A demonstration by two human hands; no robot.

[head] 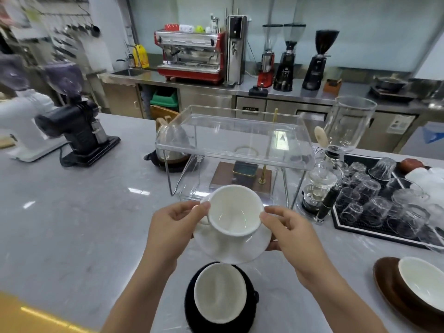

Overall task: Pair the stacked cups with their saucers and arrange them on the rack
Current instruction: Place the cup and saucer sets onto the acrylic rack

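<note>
While both hands grip it, left hand (171,227) and right hand (292,233) apart, the white cup (234,210) on its saucer (254,248) sits between them.

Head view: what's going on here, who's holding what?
A person holds a white cup on its white saucer with both hands, left hand and right hand gripping the sides, above the counter in front of the clear rack. The rack's top shelf holds nothing yet. A black cup and saucer sit just below, and a brown set waits at the right.
</note>
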